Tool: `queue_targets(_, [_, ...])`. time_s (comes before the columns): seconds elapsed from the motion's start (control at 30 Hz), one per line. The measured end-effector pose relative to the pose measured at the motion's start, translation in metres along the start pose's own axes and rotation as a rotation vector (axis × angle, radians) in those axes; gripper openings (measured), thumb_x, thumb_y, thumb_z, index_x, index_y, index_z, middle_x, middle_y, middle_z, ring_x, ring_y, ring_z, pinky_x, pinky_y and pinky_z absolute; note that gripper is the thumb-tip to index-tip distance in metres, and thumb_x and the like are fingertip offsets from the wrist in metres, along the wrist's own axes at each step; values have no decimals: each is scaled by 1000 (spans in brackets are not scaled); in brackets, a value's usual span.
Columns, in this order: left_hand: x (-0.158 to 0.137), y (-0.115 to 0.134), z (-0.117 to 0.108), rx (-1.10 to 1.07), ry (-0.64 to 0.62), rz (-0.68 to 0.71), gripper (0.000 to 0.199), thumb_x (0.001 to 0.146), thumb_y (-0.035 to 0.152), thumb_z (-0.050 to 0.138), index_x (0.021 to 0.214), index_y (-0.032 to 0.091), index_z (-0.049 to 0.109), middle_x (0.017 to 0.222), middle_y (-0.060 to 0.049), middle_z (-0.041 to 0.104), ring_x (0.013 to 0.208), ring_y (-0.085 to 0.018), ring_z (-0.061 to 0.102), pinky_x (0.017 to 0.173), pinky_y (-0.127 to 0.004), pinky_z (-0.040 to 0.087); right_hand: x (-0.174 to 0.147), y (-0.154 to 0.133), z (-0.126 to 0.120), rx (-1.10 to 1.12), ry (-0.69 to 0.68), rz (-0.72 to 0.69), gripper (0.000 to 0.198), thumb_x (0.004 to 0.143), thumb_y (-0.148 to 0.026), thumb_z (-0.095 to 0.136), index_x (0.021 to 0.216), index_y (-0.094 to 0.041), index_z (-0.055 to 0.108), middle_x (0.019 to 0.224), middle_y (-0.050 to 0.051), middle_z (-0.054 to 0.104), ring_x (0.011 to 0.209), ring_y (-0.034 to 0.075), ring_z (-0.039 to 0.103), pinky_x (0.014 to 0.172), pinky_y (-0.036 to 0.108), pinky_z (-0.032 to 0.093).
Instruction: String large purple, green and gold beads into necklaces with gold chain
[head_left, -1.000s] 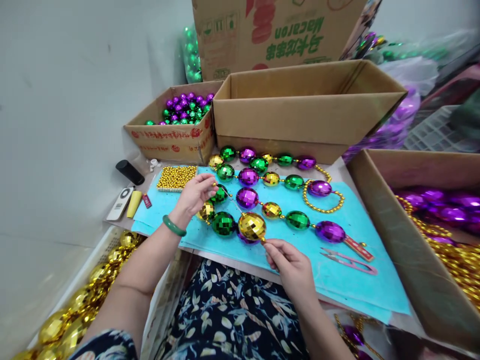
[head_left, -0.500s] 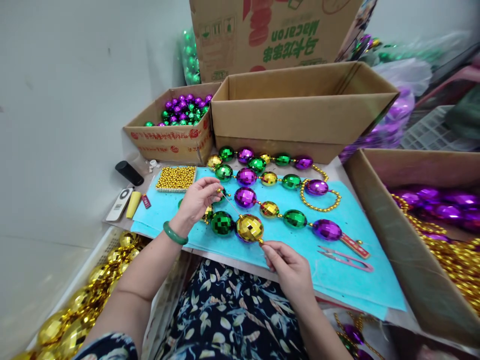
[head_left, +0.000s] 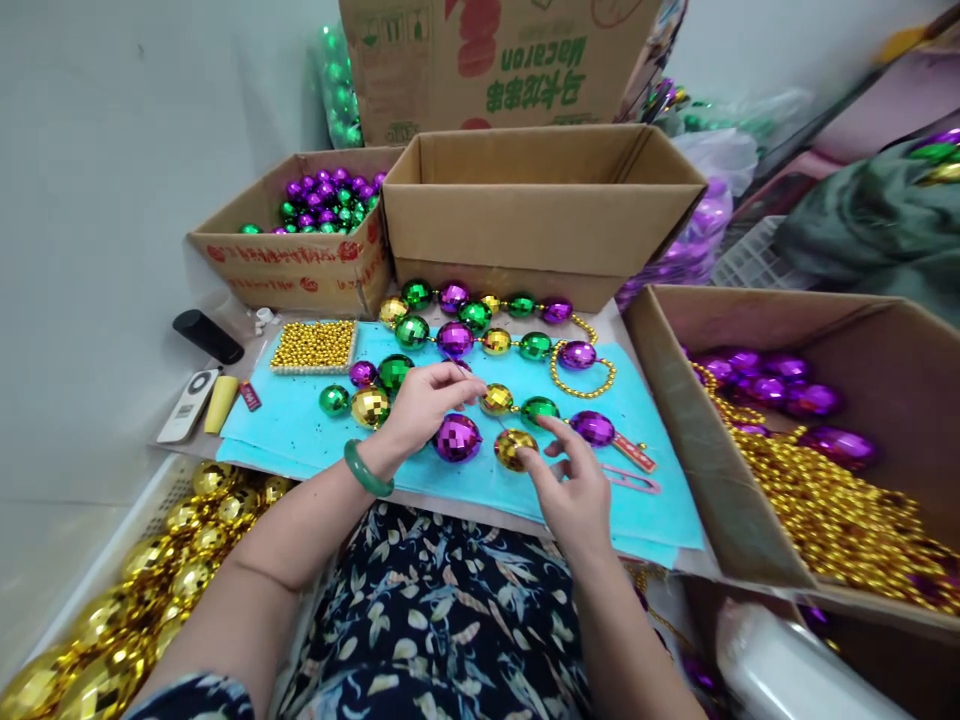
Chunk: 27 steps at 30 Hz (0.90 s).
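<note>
My left hand (head_left: 431,405), with a green bangle on the wrist, has thumb and forefinger pinched together over the blue sheet. A thin thread, barely visible, seems to run from this pinch down to a faceted gold bead (head_left: 514,451). My right hand (head_left: 574,490) is just right of that bead, fingers apart, its thumb tip at the bead's edge. Beneath my left fingers lies a large purple bead (head_left: 457,438). Left of the hand sit a gold bead (head_left: 370,406) and a green bead (head_left: 334,401). Beyond my right fingers runs a strand with a green bead (head_left: 540,410).
Finished-looking bead strands (head_left: 495,342) lie farther back. A tray of small gold beads (head_left: 313,347) is at left, pink thread snips (head_left: 634,480) at right. Cardboard boxes (head_left: 525,230) stand behind; another box (head_left: 757,540) holds gold chains. A crate of gold beads (head_left: 135,530) is lower left.
My right hand has opened from its pinch at the gold bead. My left hand has moved right relative to the beads. The view has shifted to the right.
</note>
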<state>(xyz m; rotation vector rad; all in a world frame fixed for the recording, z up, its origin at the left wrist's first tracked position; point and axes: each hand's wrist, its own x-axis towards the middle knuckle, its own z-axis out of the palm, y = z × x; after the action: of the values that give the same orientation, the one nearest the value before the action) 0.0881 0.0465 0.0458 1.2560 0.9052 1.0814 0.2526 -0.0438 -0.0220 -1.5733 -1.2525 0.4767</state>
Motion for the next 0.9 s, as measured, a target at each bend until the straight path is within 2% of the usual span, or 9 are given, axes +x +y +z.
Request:
queue_targets(0.13, [1, 12, 11, -10, -53, 64, 13, 70, 25, 72, 64, 15, 65, 61, 0, 64, 56, -9, 56, 56, -23, 45, 10, -18, 3, 73, -87, -91, 25, 81, -36, 61, 98, -20, 70, 93, 8, 70, 70, 17, 60, 66, 31, 49])
queue_targets(0.3, [4, 11, -6, 170, -50, 160, 14, 78, 29, 65, 75, 15, 68, 70, -3, 68, 62, -11, 60, 60, -25, 48, 14, -13, 14, 271, -138, 66, 17, 78, -34, 63, 78, -18, 69, 65, 2, 66, 55, 14, 57, 52, 27, 47])
queue_targets(0.47, [4, 1, -95, 872, 200, 296, 20, 85, 28, 58, 97, 18, 70, 100, -9, 69, 95, -21, 61, 87, -36, 47, 13, 5, 9, 423, -123, 228, 21, 75, -37, 67, 83, -17, 67, 56, -1, 57, 47, 11, 50, 41, 22, 40])
queue_targets(0.53, [-3, -8, -138, 1173, 194, 141, 20, 82, 21, 58, 98, 18, 70, 103, -11, 67, 101, -25, 59, 95, -43, 43, 12, 8, 4, 475, -126, 274, 22, 75, -38, 67, 84, -17, 65, 53, -2, 54, 45, 10, 48, 39, 20, 37])
queue_targets(0.6, [-12, -21, -171, 1314, 134, -32, 33, 73, 11, 62, 105, 18, 68, 113, -13, 63, 109, -30, 55, 100, -47, 38, 12, 7, 2, 511, -140, 311, 23, 75, -39, 68, 82, -17, 63, 52, -3, 52, 45, 9, 47, 38, 19, 35])
queue_targets(0.7, [-24, -41, -196, 1211, 92, -152, 53, 62, 5, 67, 113, 17, 64, 120, -14, 58, 111, -31, 55, 101, -45, 40, 10, 2, 7, 523, -191, 334, 24, 75, -40, 67, 80, -17, 62, 51, -3, 51, 43, 9, 45, 38, 19, 34])
queue_targets(0.77, [-28, -46, -196, 1000, 212, -120, 53, 58, 8, 72, 110, 16, 63, 117, -13, 59, 109, -29, 56, 99, -43, 41, 6, -3, 13, 497, -227, 301, 23, 76, -40, 66, 79, -17, 63, 50, -3, 51, 43, 9, 45, 38, 20, 35])
queue_targets(0.83, [-28, -42, -186, 631, 371, -99, 46, 61, 19, 75, 105, 16, 62, 110, -11, 62, 101, -25, 60, 93, -40, 47, 0, -8, 19, 445, -264, 237, 22, 77, -38, 64, 79, -16, 66, 51, -2, 52, 44, 10, 46, 40, 20, 37])
queue_targets(0.9, [-28, -31, -170, 134, 421, -153, 39, 68, 35, 73, 100, 15, 61, 98, -9, 66, 86, -21, 64, 79, -34, 53, -7, -12, 24, 389, -311, 155, 20, 77, -35, 63, 78, -16, 68, 52, -1, 55, 46, 10, 48, 43, 21, 40])
